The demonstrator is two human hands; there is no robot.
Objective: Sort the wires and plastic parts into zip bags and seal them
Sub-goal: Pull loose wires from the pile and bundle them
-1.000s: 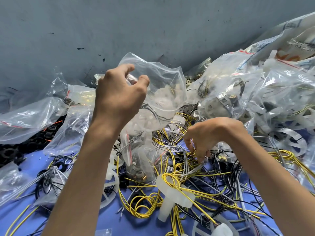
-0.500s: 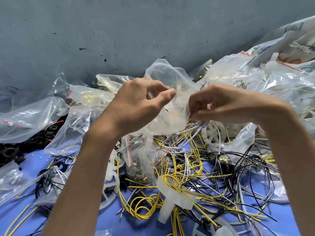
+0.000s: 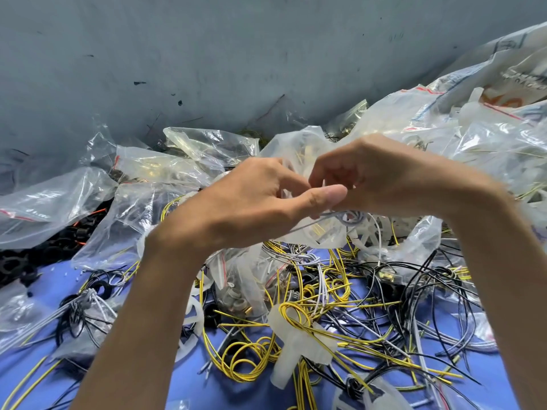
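Over the cluttered blue tabletop (image 3: 183, 389), by a scuffed grey wall (image 3: 236, 54) — I see the left hand (image 3: 254, 202) and right hand (image 3: 384, 179) pinching a clear plastic zip bag (image 3: 296, 143).

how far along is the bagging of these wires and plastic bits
Done: several filled bags lie piled at the back. In hand: the left hand and right hand pinch a clear bag at its top, perhaps sealing it. To do: loose yellow wires, black wires and a white plastic part on the blue table.

Head-worn view, close, forward-down over wires (image 3: 340, 306)
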